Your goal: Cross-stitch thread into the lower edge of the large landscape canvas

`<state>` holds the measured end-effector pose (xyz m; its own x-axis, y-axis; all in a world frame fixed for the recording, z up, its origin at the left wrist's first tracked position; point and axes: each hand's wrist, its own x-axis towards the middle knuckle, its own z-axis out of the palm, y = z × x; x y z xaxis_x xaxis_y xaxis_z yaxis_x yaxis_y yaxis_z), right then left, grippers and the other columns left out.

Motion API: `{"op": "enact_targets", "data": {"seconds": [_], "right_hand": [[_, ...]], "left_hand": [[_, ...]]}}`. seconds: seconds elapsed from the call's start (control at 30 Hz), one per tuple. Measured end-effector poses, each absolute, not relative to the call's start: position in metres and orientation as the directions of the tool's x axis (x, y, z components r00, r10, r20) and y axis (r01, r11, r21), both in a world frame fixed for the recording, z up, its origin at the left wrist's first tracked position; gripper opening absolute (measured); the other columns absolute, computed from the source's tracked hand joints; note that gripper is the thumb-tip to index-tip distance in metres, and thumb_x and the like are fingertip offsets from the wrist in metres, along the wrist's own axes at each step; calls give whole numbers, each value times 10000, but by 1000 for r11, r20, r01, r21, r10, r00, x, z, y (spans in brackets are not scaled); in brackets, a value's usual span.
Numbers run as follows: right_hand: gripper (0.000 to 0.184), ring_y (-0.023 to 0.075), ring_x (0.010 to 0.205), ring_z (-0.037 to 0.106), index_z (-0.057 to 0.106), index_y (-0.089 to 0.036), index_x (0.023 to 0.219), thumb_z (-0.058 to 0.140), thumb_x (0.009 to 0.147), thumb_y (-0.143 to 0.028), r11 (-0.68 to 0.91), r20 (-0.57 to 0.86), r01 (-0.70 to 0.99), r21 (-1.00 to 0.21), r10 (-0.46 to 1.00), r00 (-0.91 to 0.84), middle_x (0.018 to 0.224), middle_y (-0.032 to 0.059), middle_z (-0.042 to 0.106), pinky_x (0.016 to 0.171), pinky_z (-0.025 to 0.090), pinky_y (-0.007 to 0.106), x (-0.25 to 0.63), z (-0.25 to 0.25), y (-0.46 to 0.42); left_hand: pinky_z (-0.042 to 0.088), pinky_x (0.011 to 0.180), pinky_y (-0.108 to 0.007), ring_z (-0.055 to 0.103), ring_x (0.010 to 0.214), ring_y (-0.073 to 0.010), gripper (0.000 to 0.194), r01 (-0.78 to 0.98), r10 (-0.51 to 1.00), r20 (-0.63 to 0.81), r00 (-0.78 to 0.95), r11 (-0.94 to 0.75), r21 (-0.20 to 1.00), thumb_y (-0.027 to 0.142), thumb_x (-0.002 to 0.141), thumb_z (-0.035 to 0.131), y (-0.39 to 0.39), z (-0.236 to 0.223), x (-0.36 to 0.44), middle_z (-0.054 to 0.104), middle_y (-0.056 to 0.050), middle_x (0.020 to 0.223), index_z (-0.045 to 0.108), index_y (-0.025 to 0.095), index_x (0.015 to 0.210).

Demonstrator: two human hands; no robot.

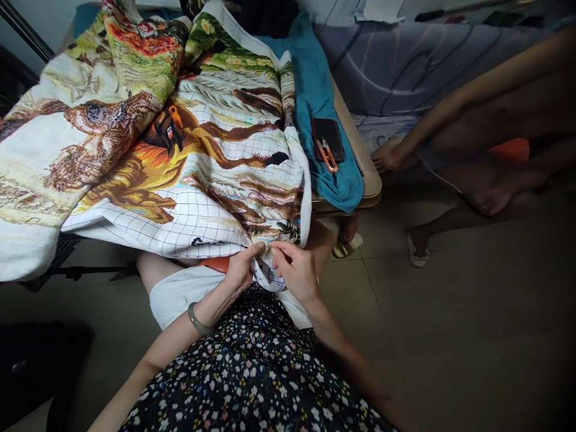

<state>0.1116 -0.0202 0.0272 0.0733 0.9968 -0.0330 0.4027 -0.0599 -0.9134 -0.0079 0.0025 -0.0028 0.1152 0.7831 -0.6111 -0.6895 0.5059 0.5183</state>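
A large cross-stitch cloth (216,219) with a printed grid and stitched brown, yellow and green patterns spreads over the table and hangs down to my lap. My left hand (240,267) is closed on its near edge, thumb on top, with the fabric bunched beneath. Just to the right, my right hand (297,270) is closed in a pinch at the same gathered spot. Whatever sits between its fingertips is too small to make out. The two hands almost touch.
Orange-handled thread snips (327,157) lie on a dark phone-like slab (335,135), over a teal cloth (310,78) at the table's right side. Beyond the beige table edge (366,165) sits another person, with a hand (387,157) near the corner.
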Motion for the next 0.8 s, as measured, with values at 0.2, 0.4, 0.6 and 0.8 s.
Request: {"op": "enact_targets", "data": {"seconds": [0.2,0.4,0.6,0.8], "right_hand": [[257,132,485,566,736,-163,940,523,853,-279,-30,9,450,-892,996,84,576,10,641,449,424,226,109,27,-18],[265,161,558,624,748,-171,907,516,855,-290,-1,39,484,-875,997,72,629,33,690,483,458,239,109,32,-14],[195,163,572,633,722,-180,817,537,830,-240,30,104,599,-800,990,90,701,59,729,562,484,264,104,36,-13],[150,113,378,532,602,-194,811,527,856,-316,-144,-107,331,-933,986,129,551,-27,602,400,426,216,96,30,-16]], "left_hand": [[488,670,-308,626,591,-166,341,-702,774,-629,74,489,519,271,419,888,3,-2,-6,707,-56,651,708,111,660],[490,673,-311,620,580,-161,337,-705,767,-637,74,492,511,261,408,887,4,-1,-6,702,-51,633,706,109,647],[495,686,-310,625,604,-163,338,-698,773,-632,49,479,532,258,396,891,4,0,-5,707,-50,655,706,114,639],[459,619,-285,564,536,-124,300,-683,799,-596,78,478,552,298,472,875,4,0,-5,649,-12,586,678,120,613]]}}
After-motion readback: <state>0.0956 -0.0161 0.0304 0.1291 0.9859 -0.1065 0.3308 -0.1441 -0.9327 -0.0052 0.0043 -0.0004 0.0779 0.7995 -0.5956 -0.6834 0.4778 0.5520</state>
